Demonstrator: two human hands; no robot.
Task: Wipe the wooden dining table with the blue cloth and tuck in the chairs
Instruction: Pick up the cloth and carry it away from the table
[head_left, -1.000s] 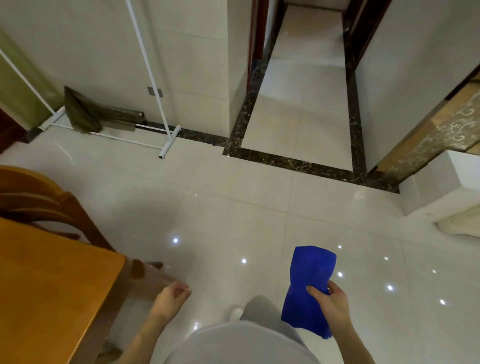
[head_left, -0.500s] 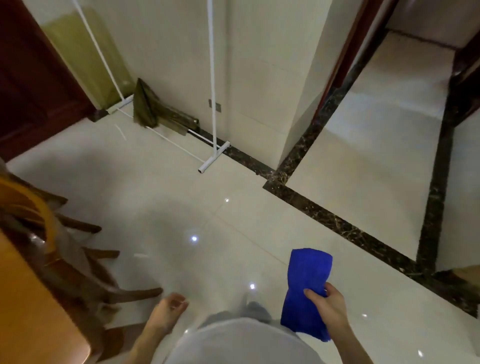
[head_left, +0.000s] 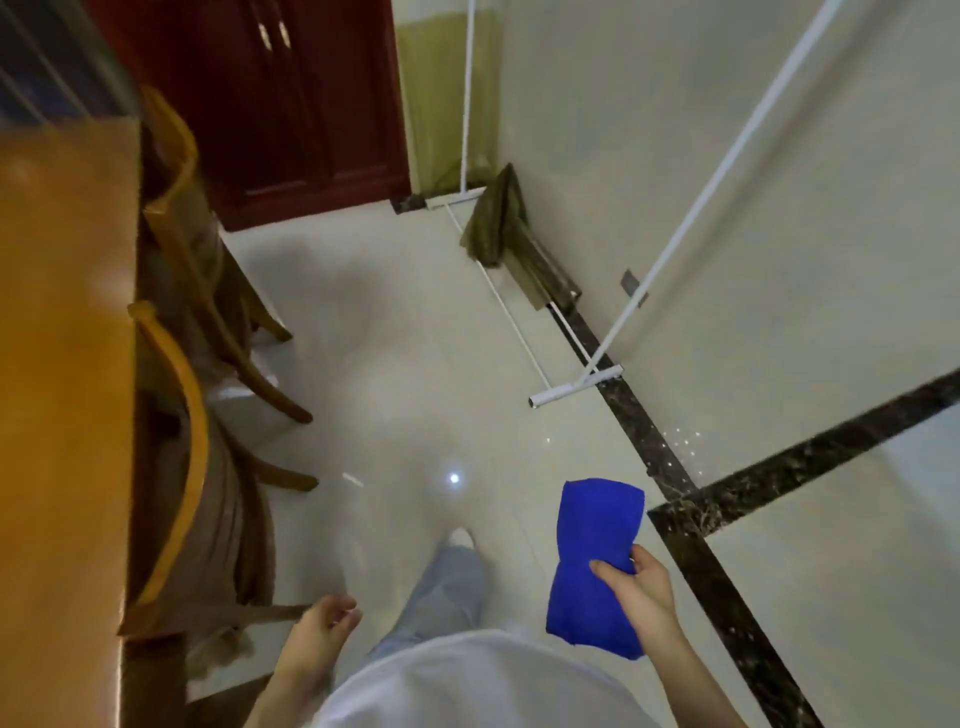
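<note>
- Head view, nearest first: my right hand (head_left: 636, 592) at five o'clock is closed around the blue cloth (head_left: 595, 558), pinching its folded middle so both ends bulge out above and below my fingers.
- My left hand (head_left: 322, 631) at seven o'clock hangs loose, fingers half curled, holding nothing, just beside the rear leg of the nearest chair (head_left: 192, 483).
- Between my hands I see my white shirt (head_left: 478, 680), a grey trouser leg (head_left: 447, 587) and a pale shoe tip on the glossy tiled floor (head_left: 395, 332).
- The wooden bench (head_left: 62, 364) fills the left edge from eight to ten o'clock; the nearest chair sits against its edge.
- A second chair (head_left: 182, 208) stands beyond it at ten o'clock, also along the bench's side.
- Farther off, at twelve o'clock, a dark red door (head_left: 291, 104).
- A white rack (head_left: 576, 387) stands on the floor at one o'clock by the wall, with an olive cloth (head_left: 493, 218) draped on its low rail.
</note>
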